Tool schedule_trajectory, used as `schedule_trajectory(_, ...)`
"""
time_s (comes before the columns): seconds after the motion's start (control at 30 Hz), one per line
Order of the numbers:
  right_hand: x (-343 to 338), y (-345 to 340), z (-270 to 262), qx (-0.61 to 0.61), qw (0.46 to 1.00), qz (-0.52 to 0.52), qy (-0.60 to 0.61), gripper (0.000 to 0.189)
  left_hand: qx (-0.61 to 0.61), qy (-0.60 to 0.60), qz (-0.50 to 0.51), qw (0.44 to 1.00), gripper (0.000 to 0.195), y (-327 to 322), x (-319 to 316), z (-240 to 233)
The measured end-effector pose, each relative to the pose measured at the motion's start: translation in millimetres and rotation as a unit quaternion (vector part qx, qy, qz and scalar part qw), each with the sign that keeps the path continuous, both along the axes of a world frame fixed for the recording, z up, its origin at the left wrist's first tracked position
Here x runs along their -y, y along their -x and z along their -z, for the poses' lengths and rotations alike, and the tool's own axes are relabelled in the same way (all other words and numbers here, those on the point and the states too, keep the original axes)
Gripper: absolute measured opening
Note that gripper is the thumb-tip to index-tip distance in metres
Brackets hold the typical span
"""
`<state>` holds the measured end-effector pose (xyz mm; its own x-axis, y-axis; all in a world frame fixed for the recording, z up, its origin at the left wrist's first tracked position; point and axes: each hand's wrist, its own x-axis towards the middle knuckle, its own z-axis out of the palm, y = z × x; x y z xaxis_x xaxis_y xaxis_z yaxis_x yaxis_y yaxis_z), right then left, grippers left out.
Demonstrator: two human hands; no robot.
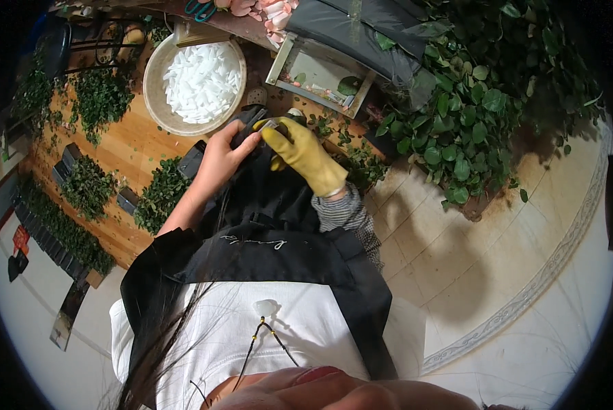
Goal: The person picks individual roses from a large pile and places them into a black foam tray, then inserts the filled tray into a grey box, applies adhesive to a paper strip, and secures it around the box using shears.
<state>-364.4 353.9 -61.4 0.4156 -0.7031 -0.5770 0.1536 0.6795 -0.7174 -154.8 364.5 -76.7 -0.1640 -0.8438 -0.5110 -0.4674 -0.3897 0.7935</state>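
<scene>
My bare left hand reaches in over the black apron, its thumb and fingers round a dark strip-like thing. Meeting it on the right, my right hand wears a yellow rubber glove. Its thumb and forefinger pinch a small clear or whitish piece. The fingertips of both hands are very close together; what lies beneath them is partly hidden. Beyond the hands, to the left, stands a round beige basin full of short white pieces.
Leafy cut stems are heaped at right. Ahead are a metal-framed tray, grey wrapped material and pink petals. Leafy bunches, some beside dark blocks, stand on the wooden floor at left.
</scene>
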Motion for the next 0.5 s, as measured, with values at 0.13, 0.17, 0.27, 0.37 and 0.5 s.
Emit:
schedule_trajectory(0.13,-1.7,-10.7,-15.5,-0.099,0.987,0.044,0.116,0.026,-0.147,-0.052,-0.095,0.983,0.024,10.1,21.6,-26.8)
schedule_trajectory(0.17,-1.7,-10.2,-25.2,-0.081,0.992,0.084,0.056,0.025,-0.117,-0.017,-0.167,0.979,0.027,10.1,23.8,-28.0)
schedule_trajectory(0.27,-11.8,-22.7,-22.8,-0.105,0.975,0.183,0.070,0.024,-0.221,-0.077,-0.433,0.870,0.034,-11.4,51.6,-0.1)
schedule_trajectory(0.37,-23.7,-34.1,-11.3,-0.312,0.868,0.107,0.372,0.035,-0.312,-0.140,-0.499,0.797,0.044,-13.9,41.6,35.9)
schedule_trajectory(0.5,-43.3,-46.3,-12.7,-0.377,0.803,0.089,0.453,0.051,-0.432,-0.279,-0.594,0.618,0.050,-51.3,25.0,124.7)
